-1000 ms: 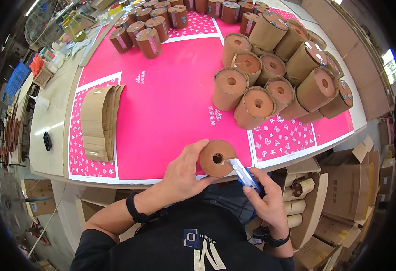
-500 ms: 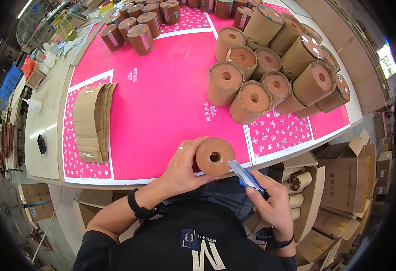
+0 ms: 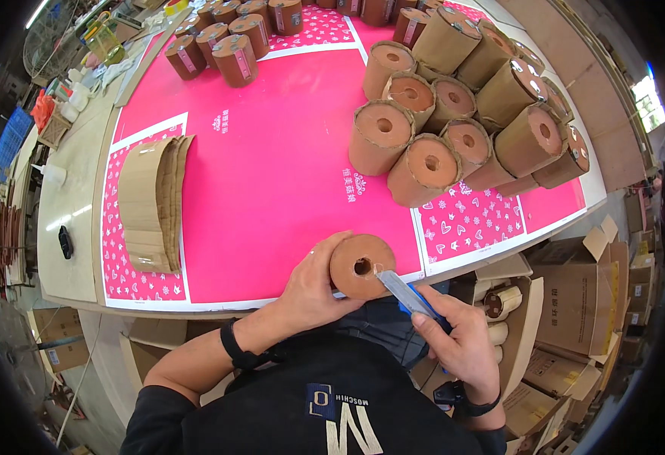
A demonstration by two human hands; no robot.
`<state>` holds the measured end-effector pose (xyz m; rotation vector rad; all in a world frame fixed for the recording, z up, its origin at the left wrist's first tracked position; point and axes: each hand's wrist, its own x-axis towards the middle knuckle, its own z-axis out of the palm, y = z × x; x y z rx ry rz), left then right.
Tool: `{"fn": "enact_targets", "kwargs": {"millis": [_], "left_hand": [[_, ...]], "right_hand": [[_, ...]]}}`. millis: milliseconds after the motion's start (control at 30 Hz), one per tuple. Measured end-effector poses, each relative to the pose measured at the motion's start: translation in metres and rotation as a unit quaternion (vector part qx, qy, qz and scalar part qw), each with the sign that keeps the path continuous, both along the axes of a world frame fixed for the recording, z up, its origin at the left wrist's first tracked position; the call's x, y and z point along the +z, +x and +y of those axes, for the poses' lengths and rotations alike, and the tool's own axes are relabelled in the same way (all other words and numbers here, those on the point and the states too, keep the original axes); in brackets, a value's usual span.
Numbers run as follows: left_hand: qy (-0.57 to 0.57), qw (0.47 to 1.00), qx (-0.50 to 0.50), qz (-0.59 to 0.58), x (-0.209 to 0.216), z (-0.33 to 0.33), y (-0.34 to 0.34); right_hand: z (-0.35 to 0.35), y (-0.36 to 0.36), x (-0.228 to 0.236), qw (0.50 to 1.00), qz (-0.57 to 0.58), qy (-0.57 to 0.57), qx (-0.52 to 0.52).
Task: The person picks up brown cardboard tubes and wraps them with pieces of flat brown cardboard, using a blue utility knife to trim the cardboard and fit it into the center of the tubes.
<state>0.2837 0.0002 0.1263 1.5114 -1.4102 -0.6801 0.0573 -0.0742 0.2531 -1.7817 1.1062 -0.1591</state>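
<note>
My left hand (image 3: 311, 279) grips a brown roll (image 3: 357, 287) from its left side, fingers wrapped round it. The roll's round end faces up, with a dark hole in its middle. In my right hand (image 3: 460, 334) is a utility knife (image 3: 408, 294) with a blue handle and a wide grey blade. The blade's tip touches the end face of the roll, just right of the hole, where a pale scraped mark shows. Both hands are at the table's front edge.
A pink printed sheet (image 3: 287, 174) covers the table. Kraft-wrapped rolls (image 3: 382, 140) crowd its right side, and more brown rolls (image 3: 235, 61) stand at the far end. Stacked brown cardboard strips (image 3: 147, 205) lie at left. An open carton (image 3: 526, 326) is below on the right.
The knife's tip has moved slightly left across the roll's end, closer to the hole. My left hand keeps the same hold on the roll.
</note>
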Motion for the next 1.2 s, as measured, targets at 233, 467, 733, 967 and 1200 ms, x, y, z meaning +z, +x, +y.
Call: {"fn": "enact_targets", "kwargs": {"millis": [233,467,733,967,1200], "left_hand": [[-0.006,1.000,0.013,-0.027,-0.003,-0.001,-0.001],[-0.027,0.999,0.031,-0.034,-0.012,-0.001,-0.004],[-0.041,0.997,-0.001,-0.060,-0.005,-0.001,-0.001],[-0.043,0.986,-0.001,-0.163,-0.001,-0.005,0.007],[-0.018,0.998,0.016,-0.053,-0.001,-0.004,0.004]], "right_hand": [[0.009,0.011,0.001,0.992,-0.014,0.103,-0.076],[0.026,0.013,-0.015,0.980,-0.077,0.116,-0.143],[0.008,-0.001,-0.009,0.950,-0.176,0.032,-0.257],[0.012,-0.014,-0.009,0.997,-0.010,0.059,-0.050],[0.002,0.005,-0.010,1.000,-0.015,-0.002,-0.022]]}}
